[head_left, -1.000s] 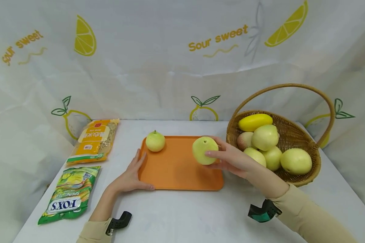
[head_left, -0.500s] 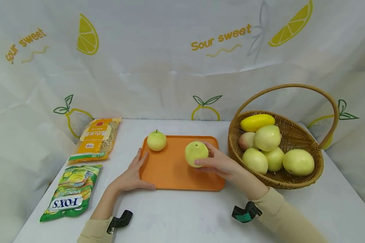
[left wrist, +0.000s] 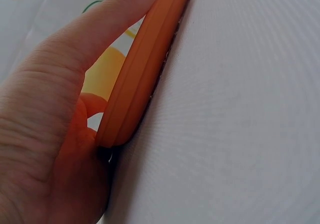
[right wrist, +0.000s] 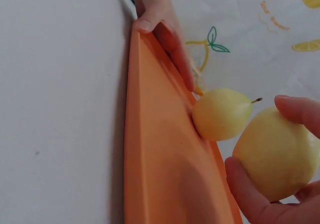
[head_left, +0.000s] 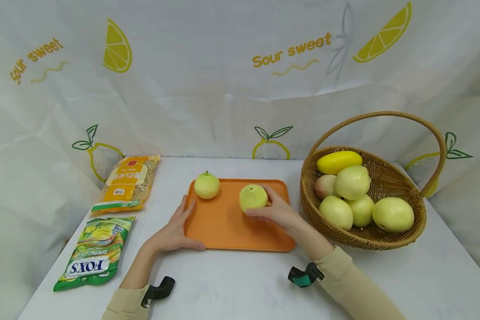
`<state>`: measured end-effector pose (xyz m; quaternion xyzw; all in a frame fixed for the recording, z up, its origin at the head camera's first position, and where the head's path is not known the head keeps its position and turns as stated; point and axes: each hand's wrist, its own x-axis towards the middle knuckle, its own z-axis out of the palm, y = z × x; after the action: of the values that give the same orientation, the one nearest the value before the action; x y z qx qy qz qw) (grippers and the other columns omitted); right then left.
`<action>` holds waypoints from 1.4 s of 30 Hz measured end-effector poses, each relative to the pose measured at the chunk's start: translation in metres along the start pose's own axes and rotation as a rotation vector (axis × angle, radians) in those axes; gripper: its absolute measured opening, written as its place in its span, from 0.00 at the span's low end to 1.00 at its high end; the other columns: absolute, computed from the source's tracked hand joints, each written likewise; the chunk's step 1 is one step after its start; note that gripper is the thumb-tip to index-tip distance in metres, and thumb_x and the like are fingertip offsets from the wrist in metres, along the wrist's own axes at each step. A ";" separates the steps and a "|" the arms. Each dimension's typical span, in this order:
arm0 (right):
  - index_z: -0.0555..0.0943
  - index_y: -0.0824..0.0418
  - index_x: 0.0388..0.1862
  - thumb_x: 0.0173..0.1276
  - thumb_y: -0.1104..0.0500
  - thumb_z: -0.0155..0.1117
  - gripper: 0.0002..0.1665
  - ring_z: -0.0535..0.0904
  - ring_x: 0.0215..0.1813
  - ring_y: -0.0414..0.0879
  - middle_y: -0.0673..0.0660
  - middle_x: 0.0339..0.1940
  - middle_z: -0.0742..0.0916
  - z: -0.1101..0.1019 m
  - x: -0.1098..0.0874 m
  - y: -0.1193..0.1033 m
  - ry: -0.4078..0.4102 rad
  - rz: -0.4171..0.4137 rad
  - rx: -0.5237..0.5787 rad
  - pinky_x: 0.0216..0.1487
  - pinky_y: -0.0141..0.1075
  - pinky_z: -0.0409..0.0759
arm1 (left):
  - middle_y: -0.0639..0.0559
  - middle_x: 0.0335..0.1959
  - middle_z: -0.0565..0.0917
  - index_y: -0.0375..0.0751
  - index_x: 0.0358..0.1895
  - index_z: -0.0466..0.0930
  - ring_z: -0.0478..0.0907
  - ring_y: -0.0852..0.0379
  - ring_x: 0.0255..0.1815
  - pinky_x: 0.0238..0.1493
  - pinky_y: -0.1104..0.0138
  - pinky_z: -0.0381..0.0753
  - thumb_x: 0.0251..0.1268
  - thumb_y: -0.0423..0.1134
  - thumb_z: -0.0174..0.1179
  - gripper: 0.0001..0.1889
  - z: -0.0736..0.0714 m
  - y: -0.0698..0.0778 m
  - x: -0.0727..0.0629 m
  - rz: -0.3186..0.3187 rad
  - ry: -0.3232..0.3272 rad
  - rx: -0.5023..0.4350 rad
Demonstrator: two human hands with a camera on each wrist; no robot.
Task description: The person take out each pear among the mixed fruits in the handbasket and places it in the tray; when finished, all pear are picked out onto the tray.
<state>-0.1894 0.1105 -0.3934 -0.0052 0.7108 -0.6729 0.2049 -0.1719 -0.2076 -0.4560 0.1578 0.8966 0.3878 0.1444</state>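
Observation:
My right hand [head_left: 278, 210] grips a round yellow-green pear [head_left: 252, 198] between thumb and fingers, over the right half of the orange tray [head_left: 224, 231]. In the right wrist view, the held pear [right wrist: 275, 156] appears raised, with a shadow on the tray. A second pear [head_left: 206, 185], its stem up, sits in the tray's back left corner. My left hand [head_left: 177, 232] rests at the tray's left side, fingers spread along the left rim and thumb at the front edge. The left wrist view shows that thumb [left wrist: 100, 31] lying against the tray rim [left wrist: 140, 73].
To the right stands a wicker basket [head_left: 364, 242] with a tall handle, several pears [head_left: 393, 214], a long yellow fruit [head_left: 339, 162] and a reddish-brown round fruit [head_left: 325, 186]. At left lie an orange-and-clear food bag [head_left: 126, 184] and a green FOX'S bag [head_left: 94, 253].
My right hand has carried the pear leftward, from near the tray's right edge toward its middle. The left hand has kept its place on the tray.

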 end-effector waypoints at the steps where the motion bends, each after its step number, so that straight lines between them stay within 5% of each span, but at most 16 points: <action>1: 0.60 0.51 0.74 0.54 0.61 0.77 0.52 0.75 0.58 0.55 0.62 0.64 0.72 0.000 0.002 0.000 0.019 -0.003 -0.037 0.58 0.45 0.76 | 0.45 0.78 0.24 0.48 0.80 0.37 0.28 0.39 0.78 0.70 0.37 0.41 0.41 0.60 0.76 0.68 0.000 0.000 0.000 0.000 0.000 0.002; 8: 0.62 0.52 0.74 0.50 0.54 0.80 0.53 0.67 0.66 0.54 0.58 0.67 0.73 0.004 0.019 -0.001 0.101 -0.005 -0.188 0.70 0.54 0.57 | 0.45 0.78 0.25 0.47 0.80 0.37 0.28 0.38 0.78 0.70 0.36 0.41 0.40 0.60 0.77 0.68 -0.002 0.003 -0.001 0.003 -0.002 -0.002; 42: 0.59 0.61 0.75 0.54 0.56 0.77 0.53 0.67 0.65 0.57 0.62 0.69 0.71 0.021 0.062 -0.002 0.140 0.014 -0.172 0.70 0.52 0.60 | 0.44 0.79 0.26 0.45 0.80 0.40 0.29 0.40 0.78 0.71 0.38 0.42 0.39 0.61 0.77 0.67 0.000 0.002 0.000 0.003 0.004 -0.005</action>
<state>-0.2410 0.0724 -0.4090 0.0291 0.7785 -0.6067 0.1585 -0.1716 -0.2063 -0.4544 0.1581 0.8956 0.3907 0.1423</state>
